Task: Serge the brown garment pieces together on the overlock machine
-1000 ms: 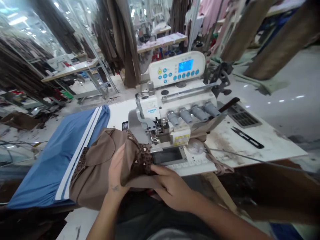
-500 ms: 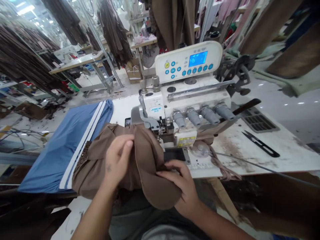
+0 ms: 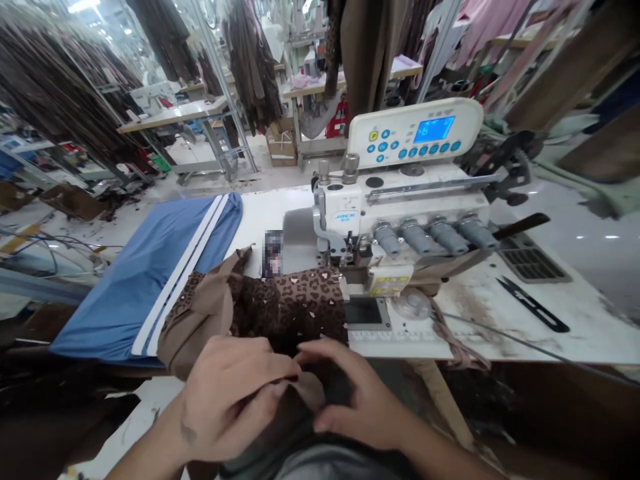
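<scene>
A brown garment with leopard-print panels lies across the front of the white sewing machine, its right edge near the needle area. My left hand is closed on the near edge of the brown fabric, thumb and fingers pinching it. Just to the right, my right hand is curved round the same edge with thumb and fingers apart; a small flap of fabric lies between the two hands. Plain brown cloth is bunched at the left.
Blue fabric with white stripes covers the table's left side. Black thread snips lie at the right, near a cord. A control panel tops the machine. Hanging garments and other tables stand behind.
The plain brown piece no longer stands up between my hands, and leopard print now shows. Both hands have come closer together and nearer to my body. The view has shifted left.
</scene>
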Available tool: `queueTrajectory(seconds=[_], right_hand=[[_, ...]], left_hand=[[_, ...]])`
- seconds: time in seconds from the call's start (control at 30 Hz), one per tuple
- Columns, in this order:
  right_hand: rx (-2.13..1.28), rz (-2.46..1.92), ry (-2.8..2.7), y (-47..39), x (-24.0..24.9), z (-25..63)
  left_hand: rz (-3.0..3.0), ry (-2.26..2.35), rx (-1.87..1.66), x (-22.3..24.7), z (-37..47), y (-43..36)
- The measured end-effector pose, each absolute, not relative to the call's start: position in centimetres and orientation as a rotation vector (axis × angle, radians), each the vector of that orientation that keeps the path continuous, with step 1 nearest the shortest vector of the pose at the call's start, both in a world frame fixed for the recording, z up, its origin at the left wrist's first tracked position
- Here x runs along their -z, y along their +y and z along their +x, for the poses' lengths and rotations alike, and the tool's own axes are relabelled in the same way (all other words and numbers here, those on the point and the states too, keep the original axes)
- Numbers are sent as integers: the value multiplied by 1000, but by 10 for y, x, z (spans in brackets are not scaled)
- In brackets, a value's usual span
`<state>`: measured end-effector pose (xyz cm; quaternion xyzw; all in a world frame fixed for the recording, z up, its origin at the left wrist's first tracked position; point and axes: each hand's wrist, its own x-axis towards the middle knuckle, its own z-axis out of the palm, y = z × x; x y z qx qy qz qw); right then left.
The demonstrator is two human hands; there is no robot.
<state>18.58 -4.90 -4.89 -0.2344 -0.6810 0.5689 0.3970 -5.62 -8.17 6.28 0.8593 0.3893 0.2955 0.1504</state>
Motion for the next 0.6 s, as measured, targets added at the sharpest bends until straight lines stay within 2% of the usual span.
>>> queueTrajectory(seconds=[0.1, 0.27, 0.33, 0.43, 0.6], right_hand=[[-1658, -491, -1662, -52, 51, 154], [-1650, -639, -1773, -64, 80, 130], [-1608, -722, -1790, -69, 90, 128], [-1334, -754, -1844, -69, 91, 131], [-731, -706, -2094, -61, 81, 141]], left_hand=[[2413, 1159, -890, -69, -64, -88], [2406, 1233, -1009, -88, -105, -96], [2401, 1337, -917, -91, -127, -98], [2355, 1346, -744, -82, -157, -99], [2347, 1201, -1111, -53, -181, -105]])
